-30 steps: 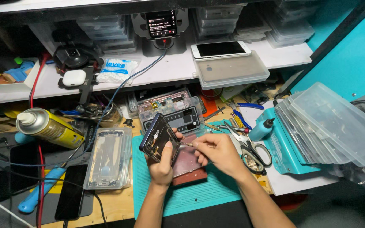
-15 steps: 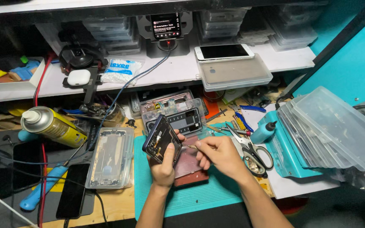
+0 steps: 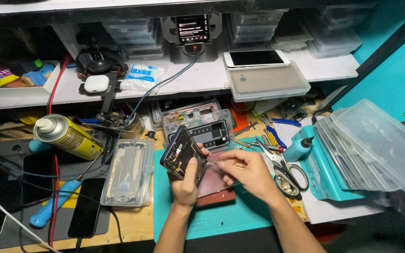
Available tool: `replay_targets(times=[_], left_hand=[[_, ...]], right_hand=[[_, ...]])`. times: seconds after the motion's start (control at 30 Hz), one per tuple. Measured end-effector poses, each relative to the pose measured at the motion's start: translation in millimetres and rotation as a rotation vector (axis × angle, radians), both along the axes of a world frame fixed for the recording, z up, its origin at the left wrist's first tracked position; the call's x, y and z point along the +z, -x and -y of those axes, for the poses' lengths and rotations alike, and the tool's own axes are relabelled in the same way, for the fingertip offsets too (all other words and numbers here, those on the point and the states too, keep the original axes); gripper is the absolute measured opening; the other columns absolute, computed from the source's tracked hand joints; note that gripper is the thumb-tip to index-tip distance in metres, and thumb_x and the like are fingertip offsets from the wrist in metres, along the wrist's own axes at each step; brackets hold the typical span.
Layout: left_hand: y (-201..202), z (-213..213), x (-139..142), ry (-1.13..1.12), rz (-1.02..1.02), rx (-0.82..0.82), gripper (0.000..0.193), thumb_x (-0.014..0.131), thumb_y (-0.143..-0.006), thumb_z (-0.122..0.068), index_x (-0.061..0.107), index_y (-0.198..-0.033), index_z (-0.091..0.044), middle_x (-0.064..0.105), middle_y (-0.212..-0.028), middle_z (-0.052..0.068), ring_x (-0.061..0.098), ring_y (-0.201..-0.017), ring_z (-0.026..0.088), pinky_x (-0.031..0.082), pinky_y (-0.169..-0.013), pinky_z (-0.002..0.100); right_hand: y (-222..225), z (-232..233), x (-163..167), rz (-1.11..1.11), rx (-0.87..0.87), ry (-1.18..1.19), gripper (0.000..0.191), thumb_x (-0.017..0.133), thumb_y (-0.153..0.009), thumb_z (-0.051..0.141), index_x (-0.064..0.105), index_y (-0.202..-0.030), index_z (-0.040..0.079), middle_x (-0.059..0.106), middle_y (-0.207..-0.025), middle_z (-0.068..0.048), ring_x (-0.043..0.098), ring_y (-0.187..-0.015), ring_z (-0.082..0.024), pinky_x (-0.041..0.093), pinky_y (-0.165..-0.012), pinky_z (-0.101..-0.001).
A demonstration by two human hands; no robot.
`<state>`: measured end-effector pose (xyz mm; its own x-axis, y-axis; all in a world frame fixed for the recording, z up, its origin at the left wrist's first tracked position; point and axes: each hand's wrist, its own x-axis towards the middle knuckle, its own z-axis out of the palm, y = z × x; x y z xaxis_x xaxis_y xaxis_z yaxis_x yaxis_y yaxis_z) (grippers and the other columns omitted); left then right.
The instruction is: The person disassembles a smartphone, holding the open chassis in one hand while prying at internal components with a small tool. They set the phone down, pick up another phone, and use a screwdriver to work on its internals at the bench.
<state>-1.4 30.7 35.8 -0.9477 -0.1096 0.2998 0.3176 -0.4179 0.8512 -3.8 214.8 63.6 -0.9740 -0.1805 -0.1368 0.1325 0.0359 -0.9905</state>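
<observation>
The opened phone (image 3: 183, 153) gripped in the left hand (image 3: 186, 183) showed a dark, glossy frame with bare metal and circuit parts inside, and the thin tool (image 3: 214, 162) pinched in the right hand (image 3: 248, 174) looked like bright metal. Under both hands lay a matt teal mat (image 3: 240, 213) of rubbery look on a pale wooden bench (image 3: 132, 225). Left of the grip stood a shiny yellow metal spray can (image 3: 69, 137) and a clear plastic tray (image 3: 128, 172); to the right were steel scissors (image 3: 283, 169) and frosted, smooth plastic boxes (image 3: 376, 145).
</observation>
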Motion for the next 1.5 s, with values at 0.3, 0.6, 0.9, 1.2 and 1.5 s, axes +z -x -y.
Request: replay_targets(times=[0.3,0.6,0.9,1.2,1.5], left_hand=[[1,1,-2,-0.116,0.012,0.015,0.034,0.045,-0.101,-0.006,0.057,-0.128,0.01,0.07,-0.11,0.018,0.07,-0.102,0.026,0.057,-0.095,0.039],[9,15,4,-0.322,0.147,0.047,0.041,0.041,-0.102,-0.015,0.055,-0.13,0.011,0.069,-0.107,0.021,0.069,-0.101,0.032,0.056,-0.092,0.043],[6,13,10,-0.36,0.19,0.011,0.042,0.039,-0.103,-0.02,0.055,-0.128,0.009,0.069,-0.104,0.022,0.071,-0.098,0.033,0.056,-0.088,0.042],[6,14,12,-0.482,0.242,-0.037,0.044,0.038,-0.102,-0.021,0.055,-0.127,0.011,0.069,-0.102,0.023,0.071,-0.095,0.034,0.059,-0.086,0.047],[11,20,13,-0.586,0.3,-0.116,0.046,0.039,-0.099,-0.025,0.054,-0.126,0.009,0.066,-0.1,0.023,0.069,-0.095,0.036,0.058,-0.088,0.053]], right_hand=[[-3,-4,2,-0.063,-0.018,-0.043,0.018,0.074,-0.087,0.005,0.077,-0.103,-0.004,0.074,-0.076,-0.006,0.067,-0.061,-0.009,0.056,-0.056,-0.0241],[-3,-17,11,-0.028,0.006,-0.024,0.017,0.071,-0.089,0.007,0.076,-0.103,-0.001,0.071,-0.075,-0.002,0.063,-0.058,-0.008,0.05,-0.051,-0.0232],[-9,14,10,-0.174,-0.018,-0.105,0.018,0.072,-0.089,0.007,0.077,-0.105,-0.001,0.073,-0.076,-0.002,0.063,-0.06,-0.007,0.051,-0.052,-0.0236],[-7,12,5,-0.125,-0.006,-0.073,0.018,0.072,-0.09,0.007,0.077,-0.105,-0.001,0.072,-0.076,-0.003,0.063,-0.06,-0.007,0.051,-0.053,-0.0235],[-6,4,-4,-0.047,0.015,0.06,0.018,0.071,-0.091,0.006,0.076,-0.107,-0.001,0.07,-0.076,-0.003,0.062,-0.059,-0.007,0.049,-0.053,-0.0225]])
